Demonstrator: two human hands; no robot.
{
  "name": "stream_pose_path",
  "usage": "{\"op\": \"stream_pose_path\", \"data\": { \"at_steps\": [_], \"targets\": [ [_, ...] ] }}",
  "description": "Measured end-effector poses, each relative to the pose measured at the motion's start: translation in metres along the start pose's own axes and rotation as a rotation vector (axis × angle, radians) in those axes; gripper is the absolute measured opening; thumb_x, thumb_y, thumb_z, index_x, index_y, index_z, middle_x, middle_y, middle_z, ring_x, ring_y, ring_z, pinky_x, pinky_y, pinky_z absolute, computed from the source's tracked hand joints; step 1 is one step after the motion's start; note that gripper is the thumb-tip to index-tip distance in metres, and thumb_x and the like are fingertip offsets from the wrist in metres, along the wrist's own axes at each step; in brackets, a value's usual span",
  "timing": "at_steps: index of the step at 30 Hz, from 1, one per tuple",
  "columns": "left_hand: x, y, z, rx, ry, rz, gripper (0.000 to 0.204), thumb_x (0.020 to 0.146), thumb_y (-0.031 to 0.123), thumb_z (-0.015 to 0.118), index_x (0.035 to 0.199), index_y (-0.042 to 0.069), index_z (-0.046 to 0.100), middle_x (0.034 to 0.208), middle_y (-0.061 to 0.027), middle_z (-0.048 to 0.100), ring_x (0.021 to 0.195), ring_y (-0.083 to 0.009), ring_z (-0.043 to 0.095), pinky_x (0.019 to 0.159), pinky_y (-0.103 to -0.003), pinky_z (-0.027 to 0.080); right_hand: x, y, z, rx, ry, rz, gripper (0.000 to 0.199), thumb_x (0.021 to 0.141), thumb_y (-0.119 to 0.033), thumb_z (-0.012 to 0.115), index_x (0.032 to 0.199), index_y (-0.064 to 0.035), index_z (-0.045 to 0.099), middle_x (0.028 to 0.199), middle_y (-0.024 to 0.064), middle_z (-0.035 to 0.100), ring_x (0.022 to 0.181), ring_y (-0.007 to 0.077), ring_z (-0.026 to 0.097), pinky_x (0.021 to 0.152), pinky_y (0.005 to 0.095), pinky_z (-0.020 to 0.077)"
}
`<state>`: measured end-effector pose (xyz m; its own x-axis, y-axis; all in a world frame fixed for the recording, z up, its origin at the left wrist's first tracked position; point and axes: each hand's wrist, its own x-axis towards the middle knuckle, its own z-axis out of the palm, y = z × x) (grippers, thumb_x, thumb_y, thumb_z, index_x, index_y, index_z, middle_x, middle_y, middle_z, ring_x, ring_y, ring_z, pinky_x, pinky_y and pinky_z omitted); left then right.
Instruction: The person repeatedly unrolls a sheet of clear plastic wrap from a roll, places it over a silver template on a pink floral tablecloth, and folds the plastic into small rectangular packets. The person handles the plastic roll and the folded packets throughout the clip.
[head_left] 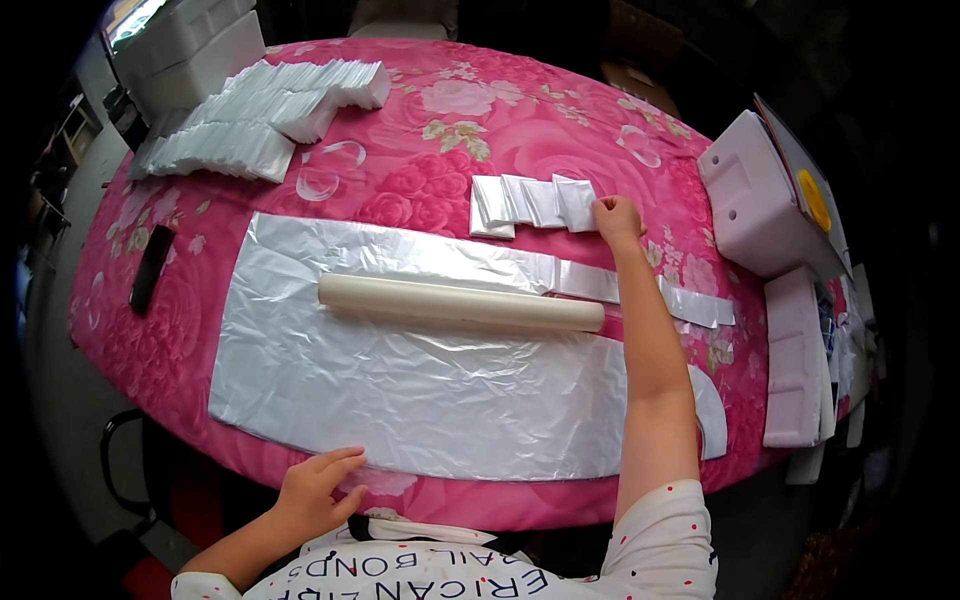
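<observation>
My right hand (617, 218) is stretched out over the table, its fingers closed in a pinch at the right edge of a folded plastic bag (573, 204). That one is the last in a short overlapping row of folded plastic bags (508, 200). My left hand (318, 492) holds nothing, its fingers apart, by the front edge of a large stack of flat, silvery-white plastic bags (420, 420). Across this stack lies a cream-coloured tube (460, 302). Bag handle strips (695, 305) extend to the right, partly hidden under my right forearm.
Many folded bags (270, 115) stand in packed rows at the far left, in front of white foam boxes (195, 55). A dark oblong object (151, 270) lies at left. More foam boxes (745, 200) line the right side. A pink flowered cloth (420, 190) covers the table.
</observation>
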<state>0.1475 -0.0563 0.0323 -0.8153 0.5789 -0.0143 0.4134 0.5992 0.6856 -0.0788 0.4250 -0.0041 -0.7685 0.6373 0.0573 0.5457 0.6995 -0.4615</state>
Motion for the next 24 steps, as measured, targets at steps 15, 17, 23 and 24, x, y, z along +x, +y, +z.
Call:
{"op": "stream_pose_path", "data": {
  "at_steps": [15, 17, 23, 24],
  "targets": [
    [0.034, 0.002, 0.018, 0.067, -0.104, 0.227, 0.051, 0.072, 0.016, 0.069, 0.118, 0.001, 0.052, 0.128, -0.0195, 0.048, 0.108, -0.0337, 0.054, 0.088, -0.037, 0.046, -0.228, 0.001, -0.036, -0.021, -0.297, -0.681, 0.046, 0.078, -0.028, 0.067, 0.115, -0.0015, 0.057, 0.101, 0.0150, 0.060, 0.094, 0.0317, 0.055, 0.084, 0.0383, 0.0441],
    [0.052, 0.009, 0.029, 0.068, -0.097, 0.226, 0.062, 0.074, 0.022, 0.069, 0.127, 0.002, 0.044, 0.137, -0.0245, 0.033, 0.120, -0.0401, 0.039, 0.097, -0.042, 0.038, -0.265, -0.005, -0.042, 0.054, -0.436, -0.617, 0.047, 0.082, -0.029, 0.064, 0.116, 0.0015, 0.055, 0.100, 0.0172, 0.058, 0.092, 0.0325, 0.056, 0.083, 0.0380, 0.0449],
    [0.085, 0.025, 0.066, 0.167, -0.052, 0.313, 0.077, 0.076, 0.042, 0.066, 0.137, 0.005, 0.034, 0.145, -0.0315, 0.005, 0.133, -0.0526, 0.005, 0.105, -0.053, 0.021, -0.317, 0.022, -0.027, 0.255, -0.546, -0.815, 0.046, 0.089, -0.025, 0.050, 0.128, 0.0001, 0.045, 0.135, 0.0185, 0.040, 0.128, 0.0326, 0.034, 0.105, 0.0392, 0.0273],
    [0.090, 0.028, 0.069, 0.182, -0.060, 0.335, 0.076, 0.076, 0.043, 0.066, 0.135, 0.005, 0.037, 0.145, -0.0312, 0.006, 0.133, -0.0522, 0.006, 0.105, -0.053, 0.021, -0.316, 0.032, -0.023, 0.189, -0.476, -0.852, 0.047, 0.090, -0.024, 0.049, 0.129, -0.0006, 0.044, 0.139, 0.0176, 0.036, 0.131, 0.0320, 0.030, 0.107, 0.0392, 0.0242]
  ]
}}
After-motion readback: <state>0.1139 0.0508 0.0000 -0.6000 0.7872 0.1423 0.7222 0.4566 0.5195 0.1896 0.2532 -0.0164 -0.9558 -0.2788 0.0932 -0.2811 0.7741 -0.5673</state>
